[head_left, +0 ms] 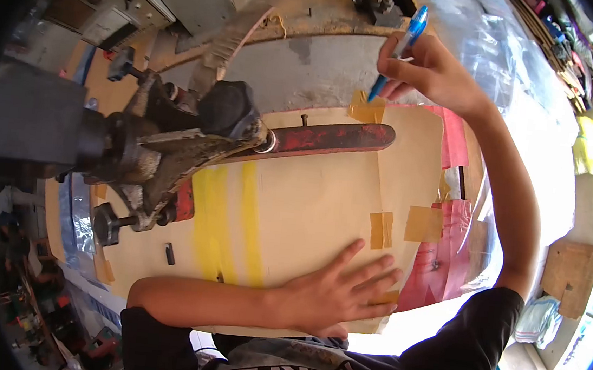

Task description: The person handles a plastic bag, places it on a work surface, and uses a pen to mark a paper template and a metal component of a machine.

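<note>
A blue pen (397,51) is gripped in my right hand (423,66), its tip pointing down close over a piece of brown tape (367,108) at the far edge of a tan paper sheet (315,215). My left hand (340,291) lies flat on the sheet near its close edge, fingers spread. Between the hands, two more tape pieces (381,230) stick to the paper. Yellow stripes (226,221) run across the sheet to the left. Red material (437,268) shows under the paper's right side.
A dark metal machine (188,133) with knobs reaches over the sheet from the left, its worn red arm (336,139) extending above the paper. A small black piece (170,253) lies on the left. Clear plastic sheeting (491,61) covers the back right. A wooden board (569,279) stands far right.
</note>
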Demonstrator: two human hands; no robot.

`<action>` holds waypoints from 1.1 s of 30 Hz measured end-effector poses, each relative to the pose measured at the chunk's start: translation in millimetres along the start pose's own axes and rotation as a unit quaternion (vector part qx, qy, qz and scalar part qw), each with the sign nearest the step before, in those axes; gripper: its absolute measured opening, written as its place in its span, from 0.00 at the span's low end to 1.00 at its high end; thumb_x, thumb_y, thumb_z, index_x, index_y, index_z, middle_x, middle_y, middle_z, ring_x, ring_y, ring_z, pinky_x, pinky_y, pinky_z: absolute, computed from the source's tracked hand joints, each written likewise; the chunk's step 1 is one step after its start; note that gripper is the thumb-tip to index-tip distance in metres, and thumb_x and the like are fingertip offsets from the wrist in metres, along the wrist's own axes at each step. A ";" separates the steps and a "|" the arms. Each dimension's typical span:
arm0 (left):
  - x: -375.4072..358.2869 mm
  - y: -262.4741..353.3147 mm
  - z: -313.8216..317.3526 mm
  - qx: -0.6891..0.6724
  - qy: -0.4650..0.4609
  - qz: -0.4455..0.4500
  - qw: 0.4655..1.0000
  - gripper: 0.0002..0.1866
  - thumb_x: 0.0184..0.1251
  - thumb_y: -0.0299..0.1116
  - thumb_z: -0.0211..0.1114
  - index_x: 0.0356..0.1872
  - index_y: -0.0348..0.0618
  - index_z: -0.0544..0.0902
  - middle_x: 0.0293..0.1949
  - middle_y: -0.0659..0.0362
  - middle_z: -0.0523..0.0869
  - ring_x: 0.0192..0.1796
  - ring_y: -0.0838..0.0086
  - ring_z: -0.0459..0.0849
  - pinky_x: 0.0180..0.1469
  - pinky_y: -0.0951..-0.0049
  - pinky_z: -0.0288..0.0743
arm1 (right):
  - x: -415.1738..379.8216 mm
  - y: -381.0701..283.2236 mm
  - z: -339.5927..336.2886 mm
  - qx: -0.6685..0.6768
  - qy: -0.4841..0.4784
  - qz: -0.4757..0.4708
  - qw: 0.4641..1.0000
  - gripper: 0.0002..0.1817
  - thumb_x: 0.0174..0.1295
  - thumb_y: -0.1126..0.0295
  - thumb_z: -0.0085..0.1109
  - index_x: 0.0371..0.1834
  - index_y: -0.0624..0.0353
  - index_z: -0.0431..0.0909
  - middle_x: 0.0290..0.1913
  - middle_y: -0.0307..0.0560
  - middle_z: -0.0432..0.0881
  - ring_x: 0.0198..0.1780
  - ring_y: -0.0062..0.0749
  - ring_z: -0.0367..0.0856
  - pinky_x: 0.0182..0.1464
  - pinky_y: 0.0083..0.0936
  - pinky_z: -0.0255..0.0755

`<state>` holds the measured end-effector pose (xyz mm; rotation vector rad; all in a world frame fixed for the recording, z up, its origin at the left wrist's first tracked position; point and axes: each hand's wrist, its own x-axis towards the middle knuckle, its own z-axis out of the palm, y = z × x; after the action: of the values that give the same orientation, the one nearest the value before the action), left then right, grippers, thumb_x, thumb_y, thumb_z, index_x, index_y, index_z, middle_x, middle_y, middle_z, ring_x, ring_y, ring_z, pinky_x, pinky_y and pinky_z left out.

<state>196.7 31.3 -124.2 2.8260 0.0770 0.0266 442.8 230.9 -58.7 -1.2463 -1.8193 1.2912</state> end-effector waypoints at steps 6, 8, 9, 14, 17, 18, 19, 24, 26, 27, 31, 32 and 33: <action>-1.3 4.1 -1.2 -0.010 0.011 -0.002 1.000 0.49 0.54 0.71 0.63 0.77 0.67 0.60 0.79 0.49 0.54 0.81 0.50 0.50 0.74 0.27 0.40 | -40.2 -21.1 -17.7 -0.076 0.066 -0.026 0.995 0.11 0.69 0.66 0.61 0.41 0.65 0.79 0.35 0.44 0.84 0.37 0.28 0.87 0.43 0.26 0.81; -1.2 5.4 -1.1 -0.001 0.003 -0.008 1.000 0.49 0.54 0.71 0.63 0.77 0.67 0.60 0.79 0.48 0.55 0.81 0.49 0.49 0.74 0.27 0.39 | -55.3 -24.0 -17.6 -0.067 0.085 -0.039 0.993 0.11 0.70 0.66 0.61 0.42 0.65 0.79 0.35 0.44 0.84 0.37 0.28 0.86 0.43 0.26 0.81; -1.7 5.8 0.4 0.003 0.006 -0.007 1.000 0.49 0.54 0.71 0.63 0.77 0.67 0.60 0.79 0.48 0.55 0.81 0.49 0.49 0.74 0.27 0.39 | -62.1 -25.8 -16.4 -0.055 0.101 -0.048 0.992 0.11 0.70 0.66 0.61 0.42 0.65 0.79 0.35 0.43 0.84 0.37 0.28 0.86 0.43 0.26 0.81; -3.7 6.2 0.8 -0.017 0.023 -0.009 1.000 0.48 0.53 0.70 0.66 0.76 0.67 0.63 0.79 0.48 0.55 0.81 0.48 0.48 0.75 0.28 0.38 | -84.5 -30.9 -6.9 0.011 0.157 -0.058 0.986 0.10 0.69 0.71 0.62 0.47 0.65 0.80 0.39 0.44 0.85 0.41 0.27 0.87 0.45 0.25 0.80; -3.1 6.3 -1.1 -0.020 0.022 -0.011 0.999 0.47 0.53 0.69 0.67 0.75 0.67 0.65 0.78 0.48 0.56 0.81 0.49 0.48 0.75 0.29 0.37 | -83.5 -23.2 -5.2 0.039 0.166 -0.068 0.983 0.10 0.69 0.71 0.63 0.48 0.65 0.80 0.40 0.44 0.85 0.41 0.27 0.87 0.46 0.25 0.81; -2.3 6.5 -1.4 -0.020 0.024 -0.012 0.999 0.47 0.53 0.69 0.67 0.75 0.67 0.65 0.78 0.48 0.56 0.81 0.49 0.48 0.75 0.29 0.37 | -81.5 -21.3 -5.9 0.057 0.162 -0.060 0.983 0.11 0.68 0.71 0.64 0.49 0.65 0.80 0.41 0.45 0.86 0.43 0.27 0.87 0.48 0.25 0.81; -1.7 6.4 -1.4 -0.024 0.019 -0.013 0.999 0.47 0.53 0.68 0.67 0.75 0.67 0.65 0.78 0.48 0.56 0.81 0.49 0.48 0.75 0.29 0.37 | -78.3 -20.1 -6.6 0.057 0.161 -0.061 0.983 0.11 0.68 0.71 0.64 0.49 0.65 0.80 0.41 0.45 0.86 0.43 0.27 0.87 0.48 0.25 0.81; -1.4 4.5 -3.2 -0.033 0.012 -0.013 0.999 0.47 0.54 0.68 0.67 0.75 0.67 0.64 0.78 0.49 0.56 0.81 0.49 0.49 0.75 0.29 0.38 | -57.3 -14.9 -3.8 0.073 0.148 -0.056 0.985 0.11 0.67 0.73 0.64 0.50 0.65 0.81 0.42 0.47 0.87 0.46 0.28 0.87 0.52 0.25 0.80; -0.7 4.1 -4.7 -0.028 0.000 -0.009 1.000 0.47 0.55 0.68 0.66 0.76 0.68 0.63 0.78 0.49 0.56 0.81 0.50 0.49 0.75 0.29 0.37 | -49.7 -15.7 -0.6 0.083 0.145 -0.060 0.984 0.11 0.66 0.74 0.65 0.50 0.65 0.81 0.42 0.47 0.87 0.45 0.28 0.87 0.52 0.25 0.80; -0.7 3.7 -4.1 -0.029 -0.001 -0.010 1.000 0.47 0.55 0.68 0.66 0.76 0.68 0.63 0.78 0.49 0.56 0.81 0.50 0.49 0.75 0.29 0.37 | -47.0 -15.2 0.8 0.093 0.145 -0.064 0.983 0.11 0.66 0.74 0.65 0.50 0.66 0.81 0.42 0.47 0.87 0.45 0.28 0.87 0.52 0.25 0.80; -0.6 4.7 -4.5 -0.026 -0.001 -0.011 1.000 0.47 0.56 0.69 0.64 0.77 0.68 0.61 0.79 0.49 0.56 0.81 0.49 0.49 0.75 0.28 0.38 | -38.4 -9.1 2.5 0.087 0.130 -0.063 0.986 0.10 0.68 0.73 0.63 0.49 0.65 0.80 0.44 0.47 0.86 0.48 0.29 0.86 0.55 0.27 0.80; -0.2 5.2 -4.6 -0.021 -0.006 -0.014 1.000 0.47 0.56 0.69 0.64 0.77 0.68 0.61 0.79 0.49 0.56 0.81 0.49 0.49 0.75 0.28 0.38 | -36.8 -10.5 3.5 0.088 0.126 -0.054 0.987 0.10 0.68 0.74 0.63 0.49 0.66 0.80 0.44 0.47 0.86 0.48 0.29 0.87 0.55 0.27 0.80; 0.0 5.9 -2.7 -0.024 -0.010 -0.015 1.000 0.47 0.56 0.69 0.64 0.77 0.68 0.61 0.79 0.49 0.56 0.81 0.49 0.49 0.75 0.28 0.38 | -34.7 -11.0 4.4 0.091 0.122 -0.042 0.988 0.10 0.67 0.74 0.63 0.49 0.66 0.80 0.44 0.48 0.86 0.48 0.30 0.87 0.55 0.27 0.80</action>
<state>196.9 26.6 -119.8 2.7768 0.1123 -0.0051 448.9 196.4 -48.0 -1.1588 -1.5308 1.1736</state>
